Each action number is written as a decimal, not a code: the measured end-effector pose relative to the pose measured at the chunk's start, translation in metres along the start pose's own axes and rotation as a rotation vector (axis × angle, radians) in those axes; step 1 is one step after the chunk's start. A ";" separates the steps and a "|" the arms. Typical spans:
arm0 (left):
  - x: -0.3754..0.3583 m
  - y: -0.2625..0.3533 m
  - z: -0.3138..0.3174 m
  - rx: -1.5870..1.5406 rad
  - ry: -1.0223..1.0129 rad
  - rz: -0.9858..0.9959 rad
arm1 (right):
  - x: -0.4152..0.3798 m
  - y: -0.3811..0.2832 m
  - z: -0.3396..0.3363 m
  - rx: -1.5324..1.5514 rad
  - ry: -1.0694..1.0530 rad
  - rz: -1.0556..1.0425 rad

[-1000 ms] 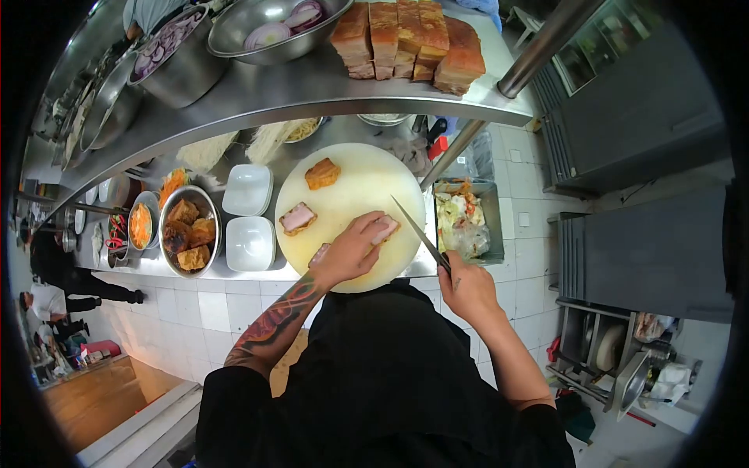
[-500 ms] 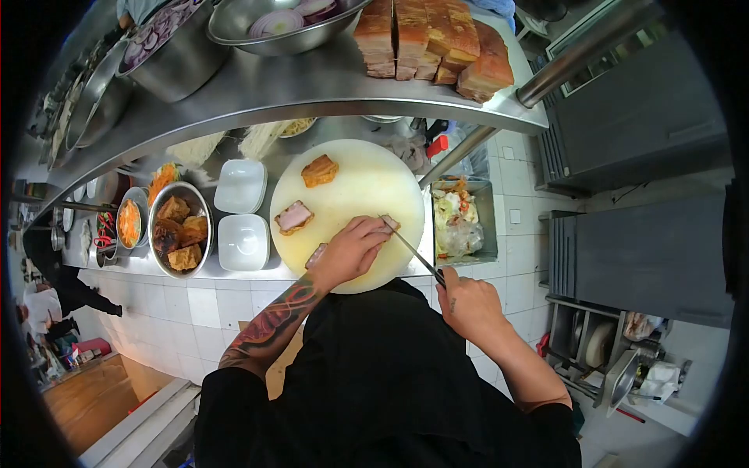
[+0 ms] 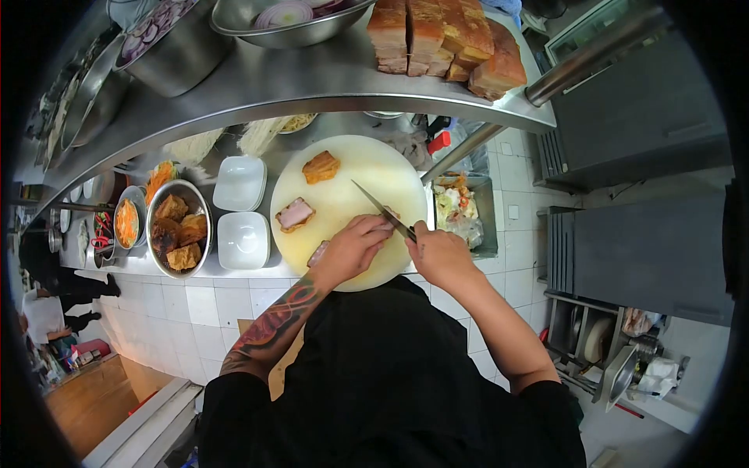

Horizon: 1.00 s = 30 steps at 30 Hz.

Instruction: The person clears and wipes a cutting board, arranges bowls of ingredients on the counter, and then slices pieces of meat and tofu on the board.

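Observation:
On a round white cutting board [image 3: 363,175] my left hand [image 3: 355,248] presses down a small piece of pork [image 3: 392,213], which its curled fingers mostly cover. My right hand [image 3: 443,256] is closed around the handle of a kitchen knife [image 3: 376,202]. The blade lies across the pork right beside my left fingertips, its tip pointing to the far left. A browned chunk [image 3: 321,167] sits at the back of the board. A cut pork piece [image 3: 296,214] with a pale pink face lies at the left, and another pork piece [image 3: 318,253] is partly hidden by my left wrist.
Left of the board stand stacked white bowls [image 3: 239,183] and a steel bowl [image 3: 179,189] of fried chunks. A scrap bin [image 3: 485,214] is at the right. Overhead, a steel shelf [image 3: 312,82] carries pork slabs [image 3: 437,39]. Another person [image 3: 44,316] is at far left.
My right hand has pushed the knife forward and to the left, so its tip now reaches well past the pork. My left hand has stayed nearly in place.

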<state>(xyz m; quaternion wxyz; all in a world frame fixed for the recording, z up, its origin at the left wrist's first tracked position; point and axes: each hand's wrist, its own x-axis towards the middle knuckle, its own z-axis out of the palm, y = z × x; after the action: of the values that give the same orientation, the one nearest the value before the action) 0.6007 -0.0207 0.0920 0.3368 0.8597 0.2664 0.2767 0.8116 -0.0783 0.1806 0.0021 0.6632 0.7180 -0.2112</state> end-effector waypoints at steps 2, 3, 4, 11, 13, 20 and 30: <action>-0.001 0.009 -0.006 -0.026 0.015 -0.037 | -0.017 -0.009 -0.028 0.013 -0.016 0.017; -0.003 0.011 -0.008 -0.049 0.026 -0.069 | -0.026 -0.011 -0.036 0.028 -0.026 0.036; -0.005 0.010 -0.008 -0.051 0.023 -0.069 | -0.036 -0.009 -0.035 0.029 -0.027 0.039; -0.011 0.001 -0.006 0.046 0.008 -0.024 | -0.084 -0.012 -0.035 -0.006 -0.072 0.030; -0.010 0.001 -0.004 0.047 0.017 -0.009 | -0.087 -0.014 -0.035 -0.006 -0.078 0.052; -0.008 -0.002 -0.002 0.014 0.043 -0.023 | -0.066 -0.023 -0.045 -0.048 -0.149 0.042; -0.010 -0.002 0.001 0.047 0.077 -0.021 | -0.001 -0.011 0.004 0.021 -0.018 0.003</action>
<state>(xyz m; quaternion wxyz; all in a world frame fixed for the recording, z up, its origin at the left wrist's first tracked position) 0.5937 -0.0263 0.0866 0.3091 0.8532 0.2946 0.2995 0.7996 -0.0805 0.1804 0.0021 0.6622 0.7148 -0.2247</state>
